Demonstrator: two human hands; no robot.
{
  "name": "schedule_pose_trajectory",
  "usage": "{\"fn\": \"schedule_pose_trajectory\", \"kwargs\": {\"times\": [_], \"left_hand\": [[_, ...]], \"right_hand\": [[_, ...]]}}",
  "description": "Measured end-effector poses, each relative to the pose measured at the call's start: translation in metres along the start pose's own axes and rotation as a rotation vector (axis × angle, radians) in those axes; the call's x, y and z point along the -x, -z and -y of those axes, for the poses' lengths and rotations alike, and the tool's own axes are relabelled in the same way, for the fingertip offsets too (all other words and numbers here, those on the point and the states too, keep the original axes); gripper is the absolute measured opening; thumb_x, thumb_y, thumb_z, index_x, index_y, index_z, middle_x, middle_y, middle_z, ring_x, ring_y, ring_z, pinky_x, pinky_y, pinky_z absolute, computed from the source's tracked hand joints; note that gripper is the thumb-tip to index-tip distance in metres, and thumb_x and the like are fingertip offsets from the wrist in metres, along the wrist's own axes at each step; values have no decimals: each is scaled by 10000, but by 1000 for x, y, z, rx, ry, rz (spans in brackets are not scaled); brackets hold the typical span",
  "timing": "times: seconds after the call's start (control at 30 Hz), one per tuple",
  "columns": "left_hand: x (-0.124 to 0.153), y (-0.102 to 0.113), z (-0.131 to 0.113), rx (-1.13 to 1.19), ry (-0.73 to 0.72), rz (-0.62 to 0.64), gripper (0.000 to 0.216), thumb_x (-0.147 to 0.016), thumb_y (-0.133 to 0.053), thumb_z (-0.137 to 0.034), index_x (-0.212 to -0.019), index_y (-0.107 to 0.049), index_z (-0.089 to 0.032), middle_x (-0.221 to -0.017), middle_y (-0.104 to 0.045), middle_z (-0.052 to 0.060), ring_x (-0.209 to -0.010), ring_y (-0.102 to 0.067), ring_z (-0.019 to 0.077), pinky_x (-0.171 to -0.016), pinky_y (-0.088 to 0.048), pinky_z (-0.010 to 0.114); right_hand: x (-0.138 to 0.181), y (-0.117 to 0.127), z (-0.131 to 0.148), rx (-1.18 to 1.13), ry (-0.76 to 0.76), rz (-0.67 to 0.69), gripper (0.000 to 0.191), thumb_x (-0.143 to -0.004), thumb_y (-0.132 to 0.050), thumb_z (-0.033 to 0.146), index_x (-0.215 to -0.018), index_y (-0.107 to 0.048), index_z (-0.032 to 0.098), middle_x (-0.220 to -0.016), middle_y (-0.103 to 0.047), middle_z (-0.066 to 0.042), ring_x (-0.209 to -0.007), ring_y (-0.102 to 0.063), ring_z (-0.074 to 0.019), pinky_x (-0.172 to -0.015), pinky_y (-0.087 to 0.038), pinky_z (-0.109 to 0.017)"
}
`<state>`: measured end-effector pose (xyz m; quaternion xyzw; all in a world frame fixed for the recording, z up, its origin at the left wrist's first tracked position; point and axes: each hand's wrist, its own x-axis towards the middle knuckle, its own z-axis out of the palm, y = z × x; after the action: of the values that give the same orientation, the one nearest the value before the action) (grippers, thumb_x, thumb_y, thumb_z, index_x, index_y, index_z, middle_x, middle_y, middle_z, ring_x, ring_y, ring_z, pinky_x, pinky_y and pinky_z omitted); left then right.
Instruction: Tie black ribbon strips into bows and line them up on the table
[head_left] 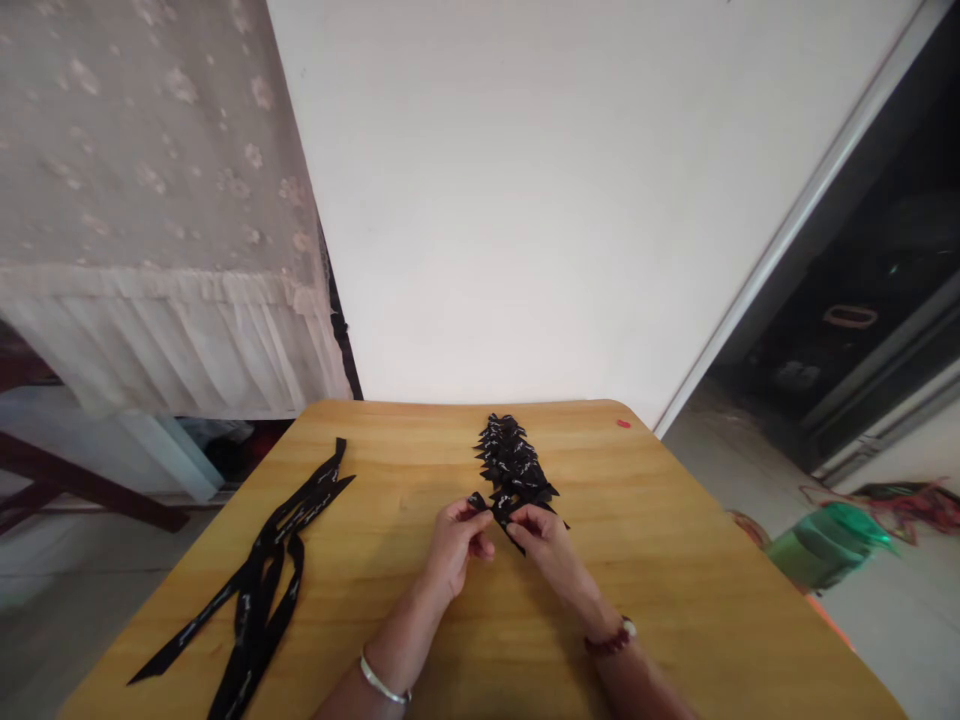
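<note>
Both hands meet over the middle of a wooden table (675,560). My left hand (456,545) and my right hand (546,540) are closed in a pinch on a short piece of black ribbon (496,508) held between them. Just beyond the fingers lies a row of several folded black ribbon pieces (514,460), running away from me. The left wrist wears a silver bangle, the right a dark red bead bracelet.
Several long black ribbon strips (270,570) with pale lettering lie on the table's left side. A small red mark (623,424) is near the far right corner. A lace-covered surface (150,250) stands at left, a green object (829,540) on the floor at right.
</note>
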<state>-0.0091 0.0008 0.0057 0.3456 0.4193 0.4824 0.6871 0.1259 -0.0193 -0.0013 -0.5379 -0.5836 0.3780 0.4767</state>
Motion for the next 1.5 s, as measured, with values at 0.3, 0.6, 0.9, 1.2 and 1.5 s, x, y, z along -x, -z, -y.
{"fn": "schedule_pose_trajectory", "kwargs": {"times": [0.3, 0.6, 0.9, 1.2, 1.5], "left_hand": [[0, 0, 0, 135, 57, 19, 208, -541, -693, -187, -641, -520, -130, -494, -545, -41, -386, -552, 94, -355, -412, 162], [2, -3, 6, 94, 104, 29, 182, -575, -684, -176, -687, -560, -106, -724, -671, 92, -668, -643, 196, -511, -492, 216], [3, -5, 11, -51, 125, 145, 166, -595, -649, -203, -714, -606, -95, -748, -680, 108, -623, -638, 171, -508, -483, 218], [5, -6, 12, -150, 165, 240, 204, -544, -667, -226, -683, -609, -88, -613, -654, 66, -573, -629, 188, -500, -462, 246], [4, -7, 18, -175, 167, 309, 174, -539, -650, -231, -624, -572, -101, -537, -638, 39, -537, -623, 178, -508, -477, 259]], "right_hand": [[1, -2, -7, 83, 54, 20, 189, -703, -523, 274, -545, -518, 169, -496, -461, 41, -484, -408, -99, -453, -313, -200], [1, 9, 7, -71, -31, -252, 392, -786, -374, 475, -670, -577, 160, -614, -586, -32, -584, -524, -152, -545, -393, -239], [1, 4, -3, 187, 53, -114, 312, -769, -435, 399, -537, -450, 190, -499, -453, 28, -489, -417, -114, -454, -318, -211], [3, 9, 12, 1, 33, -25, 313, -771, -437, 423, -712, -579, 151, -663, -581, -26, -652, -525, -151, -567, -397, -227], [0, 1, 2, 113, 44, -34, 246, -709, -518, 329, -523, -504, 168, -506, -471, 34, -501, -423, -98, -466, -332, -198]]}}
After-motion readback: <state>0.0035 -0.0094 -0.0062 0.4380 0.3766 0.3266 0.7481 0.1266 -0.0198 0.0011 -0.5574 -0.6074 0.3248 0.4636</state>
